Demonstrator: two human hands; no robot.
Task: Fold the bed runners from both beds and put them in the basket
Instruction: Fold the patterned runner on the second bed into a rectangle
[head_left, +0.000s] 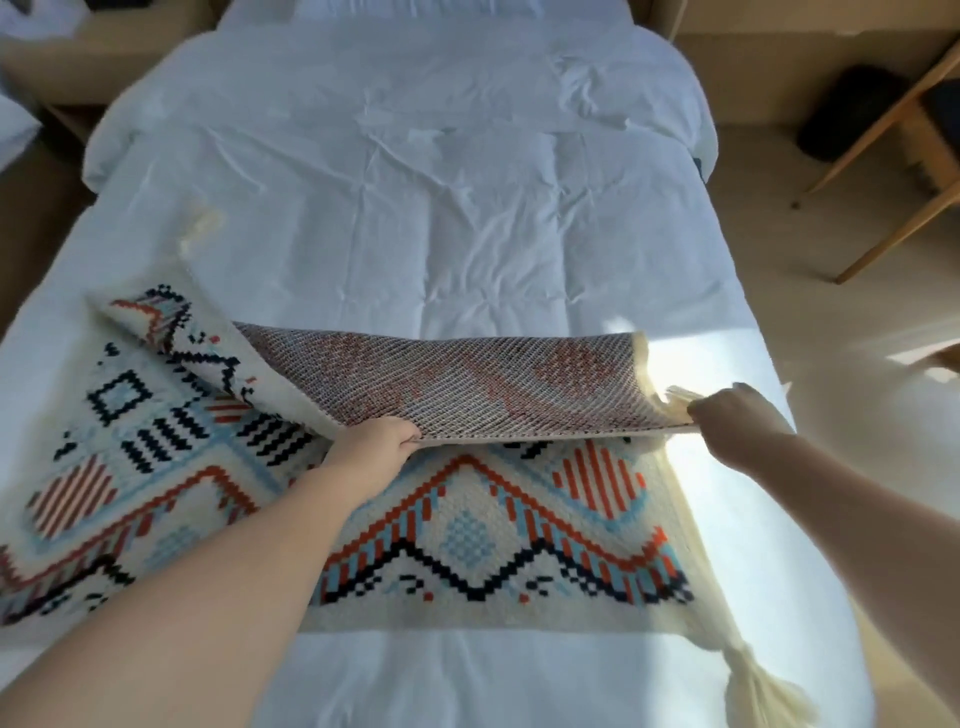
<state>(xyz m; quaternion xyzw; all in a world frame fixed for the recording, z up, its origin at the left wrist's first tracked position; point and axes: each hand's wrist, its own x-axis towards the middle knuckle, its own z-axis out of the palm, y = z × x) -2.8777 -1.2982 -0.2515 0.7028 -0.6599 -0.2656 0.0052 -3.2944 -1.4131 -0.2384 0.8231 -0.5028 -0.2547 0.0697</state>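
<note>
A: Quick one, what are the hands doing?

B: I'm seeing both closed on the bed runner (467, 525). The left hand (371, 449) is pinching the near edge of the turned-over flap, fingers curled under it, thumb on top. The right hand (737, 415) is gripping the same flap at its fringed end, fist tight around the cream fringe there.

A: Where's the runner sitting?

B: It's lying across the bed (441, 218), on the white duvet. The flap between my two grips is lifting off the lower layer and showing its dull woven back. Below the grips the patterned face is lying flat: orange, black and light blue zigzags on cream.

A: Anything past the left grip?

B: The flap is twisting back to its patterned side there and running off toward the bed's left edge. Some blur at that end, so I'm not calling the corner.

A: And by the right grip?

B: The lower layer's end is lying just below it, with a cream tassel (753, 675) trailing off the near corner. Sunlight is hitting the duvet right beside that hand.

A: Background?

B: A wooden chair (893, 171) is standing well off to the right, on the floor.
</note>
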